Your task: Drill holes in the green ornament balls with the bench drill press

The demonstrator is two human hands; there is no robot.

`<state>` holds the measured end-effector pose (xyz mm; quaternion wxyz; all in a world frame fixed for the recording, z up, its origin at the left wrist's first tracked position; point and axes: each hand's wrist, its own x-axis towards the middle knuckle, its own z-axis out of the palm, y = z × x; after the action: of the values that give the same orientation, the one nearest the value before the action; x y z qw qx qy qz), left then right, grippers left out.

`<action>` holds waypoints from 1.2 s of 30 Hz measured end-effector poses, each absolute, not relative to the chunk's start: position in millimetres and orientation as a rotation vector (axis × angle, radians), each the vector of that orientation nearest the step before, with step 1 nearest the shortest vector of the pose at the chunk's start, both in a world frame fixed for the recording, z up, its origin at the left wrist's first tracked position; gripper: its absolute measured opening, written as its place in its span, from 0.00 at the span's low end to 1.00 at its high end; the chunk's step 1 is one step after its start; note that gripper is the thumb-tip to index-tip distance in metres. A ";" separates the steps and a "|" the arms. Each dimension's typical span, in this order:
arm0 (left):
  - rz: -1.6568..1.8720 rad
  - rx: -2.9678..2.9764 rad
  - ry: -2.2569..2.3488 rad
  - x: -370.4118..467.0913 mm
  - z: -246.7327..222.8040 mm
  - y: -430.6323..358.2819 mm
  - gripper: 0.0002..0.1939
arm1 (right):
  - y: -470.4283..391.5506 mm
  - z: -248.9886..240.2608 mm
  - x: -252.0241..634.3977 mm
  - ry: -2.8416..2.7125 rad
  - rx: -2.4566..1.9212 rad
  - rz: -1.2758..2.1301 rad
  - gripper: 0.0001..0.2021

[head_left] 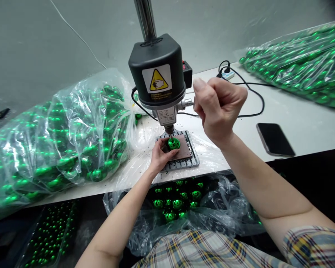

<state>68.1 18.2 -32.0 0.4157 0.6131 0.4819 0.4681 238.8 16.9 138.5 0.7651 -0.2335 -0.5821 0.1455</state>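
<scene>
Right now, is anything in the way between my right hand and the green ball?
Nothing visible blocks the ball's right side, facing your right hand. From above, the drill stands over it, and your left hand covers its left side.

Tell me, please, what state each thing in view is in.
Left hand: closed around the ball.
Right hand: curled into a fist beside the drill.
Ball: held under the drill.
Drill: lowered to the ball; whether spinning, cannot tell.
Base: littered with dark bits.
Phone: face up, screen dark.
Left bag: full.
Right bag: full.
Lower bag: open, balls inside.
Power strip: plugged into.
</scene>
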 end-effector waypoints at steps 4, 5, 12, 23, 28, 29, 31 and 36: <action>1.188 1.522 1.197 69.5 -32.8 18.1 0.30 | 14.8 125.8 237.7 -1.251 -0.483 0.265 0.27; 1.190 1.519 1.194 69.7 -32.8 18.0 0.30 | 15.3 122.1 237.5 -1.253 -0.455 0.245 0.27; 1.179 1.551 1.204 68.1 -29.0 14.8 0.29 | 24.3 93.0 237.4 -1.289 -0.312 0.063 0.26; 1.565 1.589 1.747 45.0 -33.6 10.2 0.09 | 25.6 103.6 238.1 -1.282 -0.327 0.139 0.27; 2.104 1.535 1.978 9.2 9.3 -50.8 0.16 | 22.4 136.5 236.3 -1.256 -0.389 0.266 0.24; 2.155 1.638 1.913 7.3 18.7 -61.0 0.17 | 22.5 138.4 236.3 -1.258 -0.413 0.281 0.24; 2.216 1.854 1.759 10.9 35.3 -75.3 0.18 | 23.0 138.6 236.0 -1.245 -0.453 0.300 0.25; 2.422 2.279 1.484 37.5 79.5 -81.6 0.23 | 21.5 136.7 235.0 -1.205 -0.412 0.358 0.22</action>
<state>37.5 -81.6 79.5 -0.2476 0.6064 0.3949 0.6443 235.0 21.5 136.7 0.7891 -0.1911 -0.5595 0.1664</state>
